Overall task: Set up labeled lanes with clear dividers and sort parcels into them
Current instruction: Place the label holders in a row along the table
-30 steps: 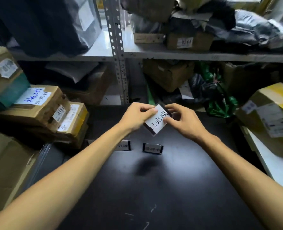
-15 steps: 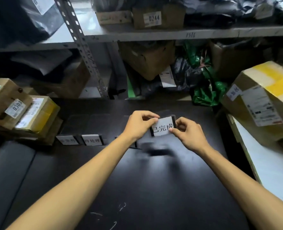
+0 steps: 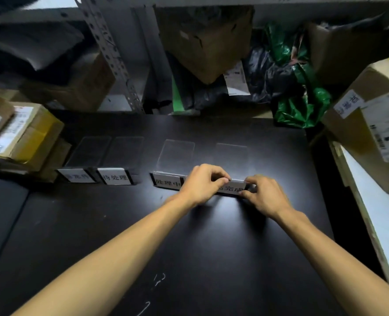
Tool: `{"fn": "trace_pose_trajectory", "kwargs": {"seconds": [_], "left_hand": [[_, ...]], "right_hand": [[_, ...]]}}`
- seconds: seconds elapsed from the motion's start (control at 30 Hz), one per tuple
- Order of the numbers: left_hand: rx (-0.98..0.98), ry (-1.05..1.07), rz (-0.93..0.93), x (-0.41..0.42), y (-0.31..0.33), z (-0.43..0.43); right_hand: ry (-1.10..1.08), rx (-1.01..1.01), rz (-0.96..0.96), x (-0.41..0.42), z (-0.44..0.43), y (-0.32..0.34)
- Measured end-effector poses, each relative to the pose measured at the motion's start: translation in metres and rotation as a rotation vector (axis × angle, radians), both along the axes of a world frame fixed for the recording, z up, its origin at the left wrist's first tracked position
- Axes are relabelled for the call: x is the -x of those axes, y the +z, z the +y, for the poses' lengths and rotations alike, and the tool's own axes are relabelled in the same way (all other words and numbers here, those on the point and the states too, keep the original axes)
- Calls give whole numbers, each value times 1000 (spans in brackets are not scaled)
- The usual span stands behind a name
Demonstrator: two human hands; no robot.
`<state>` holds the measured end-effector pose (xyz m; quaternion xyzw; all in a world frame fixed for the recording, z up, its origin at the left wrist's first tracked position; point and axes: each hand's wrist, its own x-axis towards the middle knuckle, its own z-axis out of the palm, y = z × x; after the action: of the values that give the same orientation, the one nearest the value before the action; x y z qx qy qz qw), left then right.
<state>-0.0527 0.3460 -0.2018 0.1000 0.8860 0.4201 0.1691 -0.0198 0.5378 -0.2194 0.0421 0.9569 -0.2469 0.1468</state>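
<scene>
On the black table (image 3: 189, 242) stands a row of clear dividers with white labels at their front ends. Two labelled dividers (image 3: 116, 177) sit together at the left, and a third label (image 3: 167, 182) stands just left of my hands. The fourth label card (image 3: 231, 187) is down at the table surface in front of a clear divider (image 3: 231, 156). My left hand (image 3: 202, 184) pinches its left top edge and my right hand (image 3: 265, 195) pinches its right end. My fingers hide part of its writing.
Brown parcels (image 3: 24, 133) are stacked at the table's left edge. A large taped box (image 3: 376, 124) leans at the right above a white surface (image 3: 385, 213). Behind the table a metal shelf post (image 3: 111, 55), cardboard boxes and black and green bags (image 3: 294, 92) fill the rack.
Both hands carried the label card from mid-air down and forward to the table, in line with the other labels. My view tilted downward, bringing the row of dividers into sight.
</scene>
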Motion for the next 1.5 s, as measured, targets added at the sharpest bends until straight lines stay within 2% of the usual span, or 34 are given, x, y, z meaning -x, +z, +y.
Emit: {"fn": "trace_pose_trajectory", "kwargs": {"seconds": [0.43,0.6,0.73,0.8,0.9,1.1,1.23,1.4,1.5], "left_hand": [[-45,44,-30,-1,-3,-2],[-71,63,-41,-1,18,-5],[-41,26,0,3,45,-11],[-42,32,21,4,60,-18],[-48,49,50,4,84,-33],[-138,178,99,-3,131,-102],[-106,284,121,-13,148,-180],[-130,425,70,-17,144,-280],[-147,492,25,-21,129,-328]], "right_hand": [[-10,46,-74,4,-1,4],[88,-45,-163,4,-1,33],[125,-104,-45,5,-4,73],[108,-31,33,8,-9,94],[118,181,71,16,-24,125],[219,343,147,38,-91,171],[306,383,151,50,-160,185],[365,445,128,65,-253,185],[416,411,85,71,-306,171]]}}
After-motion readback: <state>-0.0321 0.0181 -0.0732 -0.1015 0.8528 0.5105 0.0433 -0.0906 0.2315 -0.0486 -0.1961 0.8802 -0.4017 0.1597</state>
